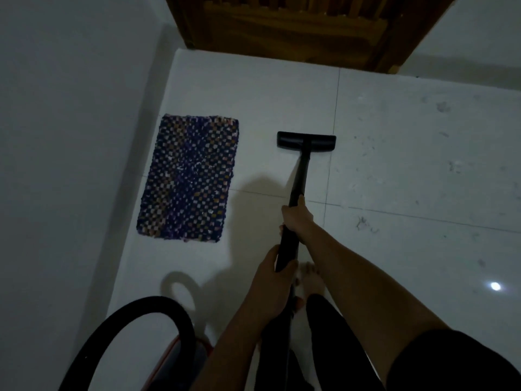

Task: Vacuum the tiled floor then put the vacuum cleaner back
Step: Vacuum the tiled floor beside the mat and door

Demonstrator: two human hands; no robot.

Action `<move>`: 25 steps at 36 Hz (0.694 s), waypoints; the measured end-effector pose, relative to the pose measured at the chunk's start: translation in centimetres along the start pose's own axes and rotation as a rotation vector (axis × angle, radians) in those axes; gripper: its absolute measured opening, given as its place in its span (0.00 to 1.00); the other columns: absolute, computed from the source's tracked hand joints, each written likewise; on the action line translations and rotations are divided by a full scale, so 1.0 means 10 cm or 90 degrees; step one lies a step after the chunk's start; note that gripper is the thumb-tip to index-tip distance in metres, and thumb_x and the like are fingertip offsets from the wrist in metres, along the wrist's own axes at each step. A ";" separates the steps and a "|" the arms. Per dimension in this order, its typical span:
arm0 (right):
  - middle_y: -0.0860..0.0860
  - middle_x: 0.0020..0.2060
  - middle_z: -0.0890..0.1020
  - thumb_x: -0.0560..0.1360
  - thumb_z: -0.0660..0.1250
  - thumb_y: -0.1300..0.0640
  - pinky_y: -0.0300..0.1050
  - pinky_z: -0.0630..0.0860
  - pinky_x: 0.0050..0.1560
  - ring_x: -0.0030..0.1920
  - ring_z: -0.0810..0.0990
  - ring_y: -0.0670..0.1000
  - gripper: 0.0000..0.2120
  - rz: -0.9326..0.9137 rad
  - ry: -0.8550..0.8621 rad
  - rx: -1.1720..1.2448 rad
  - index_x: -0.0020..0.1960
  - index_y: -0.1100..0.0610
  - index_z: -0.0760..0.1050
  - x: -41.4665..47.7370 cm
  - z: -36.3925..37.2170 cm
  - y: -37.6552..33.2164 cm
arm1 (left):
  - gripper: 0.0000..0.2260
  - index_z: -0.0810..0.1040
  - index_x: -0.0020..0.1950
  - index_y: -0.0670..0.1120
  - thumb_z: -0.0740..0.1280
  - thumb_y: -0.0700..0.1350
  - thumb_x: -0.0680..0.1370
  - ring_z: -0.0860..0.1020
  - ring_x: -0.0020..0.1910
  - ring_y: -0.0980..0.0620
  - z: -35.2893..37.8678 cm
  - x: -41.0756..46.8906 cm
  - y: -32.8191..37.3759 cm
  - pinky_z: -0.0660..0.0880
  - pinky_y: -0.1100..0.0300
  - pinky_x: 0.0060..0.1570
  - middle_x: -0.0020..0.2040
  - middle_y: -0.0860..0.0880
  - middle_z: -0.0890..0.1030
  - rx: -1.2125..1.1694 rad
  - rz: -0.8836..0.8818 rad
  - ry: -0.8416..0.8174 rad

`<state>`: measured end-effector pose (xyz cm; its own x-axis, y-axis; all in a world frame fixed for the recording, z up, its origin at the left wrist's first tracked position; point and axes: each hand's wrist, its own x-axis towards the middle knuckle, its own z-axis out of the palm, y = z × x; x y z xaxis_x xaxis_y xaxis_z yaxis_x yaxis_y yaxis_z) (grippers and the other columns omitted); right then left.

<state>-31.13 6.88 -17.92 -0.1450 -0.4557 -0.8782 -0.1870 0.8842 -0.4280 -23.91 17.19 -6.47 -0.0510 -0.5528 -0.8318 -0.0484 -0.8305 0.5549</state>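
Both hands grip the matte black vacuum wand (299, 176): right hand (296, 217) wrapped higher, left hand (275, 268) closed lower. Its flat rectangular floor head (306, 140) rests mid-frame on glossy white tiles (408, 170), beside a woven checkered blue mat (188, 177).

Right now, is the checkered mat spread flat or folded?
Spread flat. The checkered mat lies fully open on the tiled floor, all four edges visible, apart from the floor nozzle.

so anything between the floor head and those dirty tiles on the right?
Nothing visible. The floor head sits on bare tile, and the scuffed, dusty tiles lie open to its right. The checkered mat is on the opposite side, apart from the head.
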 end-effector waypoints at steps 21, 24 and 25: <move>0.62 0.54 0.77 0.79 0.57 0.59 0.46 0.76 0.31 0.29 0.74 0.52 0.34 0.022 -0.032 -0.012 0.78 0.45 0.42 -0.66 0.74 0.98 | 0.14 0.69 0.65 0.51 0.60 0.43 0.80 0.72 0.23 0.53 -0.51 -0.80 -0.93 0.71 0.60 0.27 0.33 0.47 0.75 -0.014 -0.032 0.011; 0.63 0.57 0.77 0.79 0.57 0.59 0.44 0.74 0.27 0.29 0.74 0.52 0.34 0.025 -0.013 -0.005 0.78 0.44 0.44 -0.57 0.59 0.98 | 0.14 0.68 0.65 0.52 0.60 0.43 0.80 0.72 0.25 0.54 -0.37 -0.73 -0.90 0.70 0.63 0.22 0.35 0.47 0.75 -0.011 -0.034 0.002; 0.63 0.57 0.77 0.79 0.58 0.59 0.43 0.73 0.26 0.29 0.74 0.52 0.34 0.027 -0.008 0.000 0.78 0.43 0.44 -0.53 0.54 0.96 | 0.15 0.67 0.67 0.52 0.60 0.43 0.80 0.73 0.27 0.54 -0.32 -0.68 -0.88 0.70 0.64 0.23 0.36 0.47 0.75 -0.002 -0.029 0.003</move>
<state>-26.95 18.37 -18.50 -0.1410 -0.4169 -0.8979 -0.1811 0.9025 -0.3906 -19.90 28.06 -5.75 -0.0439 -0.5142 -0.8565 -0.0480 -0.8553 0.5159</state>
